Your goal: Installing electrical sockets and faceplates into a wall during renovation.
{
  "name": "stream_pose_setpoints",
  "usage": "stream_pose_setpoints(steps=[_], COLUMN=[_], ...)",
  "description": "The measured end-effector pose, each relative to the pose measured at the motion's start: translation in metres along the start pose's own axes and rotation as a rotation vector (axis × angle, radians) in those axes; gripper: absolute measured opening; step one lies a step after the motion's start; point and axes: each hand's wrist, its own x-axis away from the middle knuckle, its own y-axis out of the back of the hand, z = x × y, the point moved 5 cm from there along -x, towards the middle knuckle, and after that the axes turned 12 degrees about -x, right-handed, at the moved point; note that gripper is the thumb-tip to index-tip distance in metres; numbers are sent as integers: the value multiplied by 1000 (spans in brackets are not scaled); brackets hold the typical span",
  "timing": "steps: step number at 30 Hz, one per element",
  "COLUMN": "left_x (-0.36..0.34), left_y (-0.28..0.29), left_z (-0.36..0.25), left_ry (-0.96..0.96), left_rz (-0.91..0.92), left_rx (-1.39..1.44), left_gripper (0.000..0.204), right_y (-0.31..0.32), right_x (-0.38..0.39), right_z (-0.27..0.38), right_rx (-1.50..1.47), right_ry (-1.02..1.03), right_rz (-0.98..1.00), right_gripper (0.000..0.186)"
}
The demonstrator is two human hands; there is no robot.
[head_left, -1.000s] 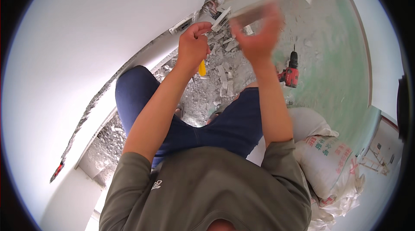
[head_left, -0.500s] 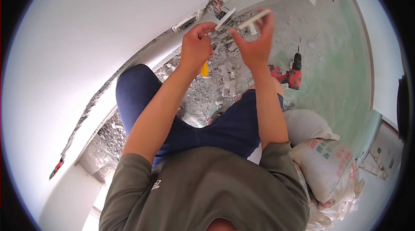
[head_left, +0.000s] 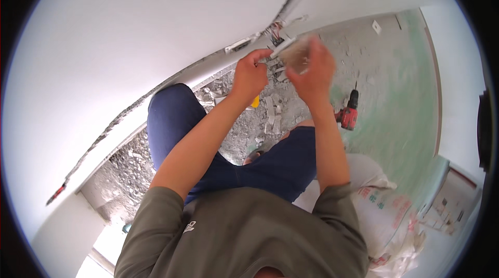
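Note:
My left hand (head_left: pixel 251 76) reaches up to the wall and pinches the edge of a white wall-socket plate (head_left: pixel 283 47), which hangs on wires (head_left: pixel 277 31) coming from the wall. A yellow handle (head_left: pixel 255 101) shows below that hand; whether the palm grips it is hidden. In my right hand (head_left: pixel 317 72) is a thin, pale square plate (head_left: pixel 297 56), smeared by motion, with its face turned toward me. It is close to the socket plate; whether they touch cannot be told.
A red and black cordless drill (head_left: pixel 349 111) lies on the dusty floor to the right. Rubble (head_left: pixel 273 111) covers the floor along the wall. Another socket (head_left: pixel 239 45) sits in the wall groove. Filled white sacks (head_left: pixel 384 215) stand by my right side. A white plate (head_left: pixel 376 27) lies farther off.
My right hand has turned its plate from edge-on to face-on and brought it nearer the socket plate. My left hand keeps its pinch. The whole view has shifted slightly.

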Motion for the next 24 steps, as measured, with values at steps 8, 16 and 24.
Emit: stream_pose_setpoints(steps=[8,16,24], left_x=[-10,-10,-5], left_y=[-4,-3,-1], left_z=[-1,-2,1], left_ry=[-29,-101,-12], left_rz=[-9,-2,-16], left_rx=[105,76,60], left_gripper=[40,41,40], right_y=[-9,0,8], right_x=[6,-2,-16], right_z=[-5,-5,18], right_rx=[22,-26,28], right_ry=[4,-73,-107], right_rz=[-24,-90,-37], right_gripper=[95,99,103])
